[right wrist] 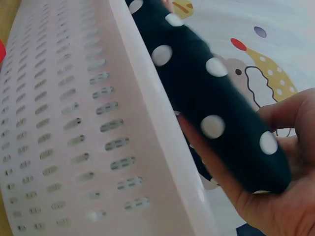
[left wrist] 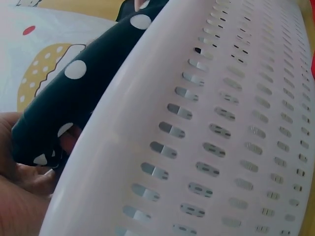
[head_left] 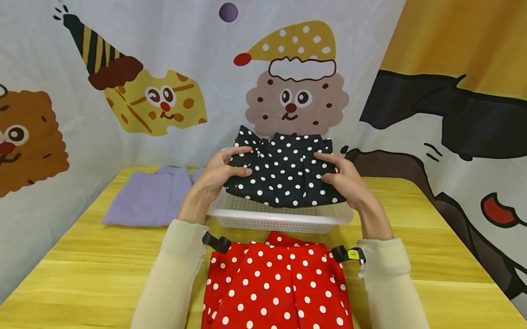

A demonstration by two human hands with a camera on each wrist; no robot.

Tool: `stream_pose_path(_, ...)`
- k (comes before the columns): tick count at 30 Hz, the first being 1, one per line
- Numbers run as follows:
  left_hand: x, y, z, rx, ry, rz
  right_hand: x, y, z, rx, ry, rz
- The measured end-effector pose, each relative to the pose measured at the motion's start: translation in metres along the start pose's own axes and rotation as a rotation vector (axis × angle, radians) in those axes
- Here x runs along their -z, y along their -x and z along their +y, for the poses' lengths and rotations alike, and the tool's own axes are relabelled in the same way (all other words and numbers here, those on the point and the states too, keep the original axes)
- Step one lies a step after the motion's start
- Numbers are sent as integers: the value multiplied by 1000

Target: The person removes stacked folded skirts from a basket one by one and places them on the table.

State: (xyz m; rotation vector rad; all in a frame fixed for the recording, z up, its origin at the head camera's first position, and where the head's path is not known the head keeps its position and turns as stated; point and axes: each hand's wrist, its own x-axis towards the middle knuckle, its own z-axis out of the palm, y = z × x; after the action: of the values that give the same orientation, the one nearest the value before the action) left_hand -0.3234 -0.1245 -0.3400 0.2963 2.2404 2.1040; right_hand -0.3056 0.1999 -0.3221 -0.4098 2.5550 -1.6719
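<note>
Both hands hold a folded black garment with white polka dots [head_left: 285, 170] up over a white plastic basket [head_left: 274, 219]. On its left side, my left hand [head_left: 219, 175] grips the folds between thumb and fingers. The right hand [head_left: 344, 180] does the same at the opposite side. In each wrist view, the folded edge of the black cloth stands beside the basket's rim, and part of the hand is hidden behind cloth or rim. The garment's lower edge overlaps the basket's opening in the head view. Holes pattern the basket's wall [left wrist: 236, 118].
A red garment with white dots [head_left: 280, 293] lies folded at the front of the wooden table [head_left: 453, 271], between the forearms. Folded lilac cloth [head_left: 149, 199] lies left of the basket. Behind the table hangs a curtain [head_left: 176, 28] printed with cartoon food.
</note>
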Motion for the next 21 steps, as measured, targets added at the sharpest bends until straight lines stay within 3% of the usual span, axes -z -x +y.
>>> stream_pose_path(4, 1, 1, 2, -61, -97, -30, 3, 2, -1, 48, 2, 48)
stream_pose_path(7, 0, 1, 4, -111, -117, -75, 6, 3, -1, 64, -31, 81)
stream_pose_path(15, -3, 3, 8, -124, 43, -206, 17, 13, 2, 76, -93, 134)
stream_pose_path(21, -16, 10, 13, -169, 17, -232, 26, 23, 3, 111, -109, 148)
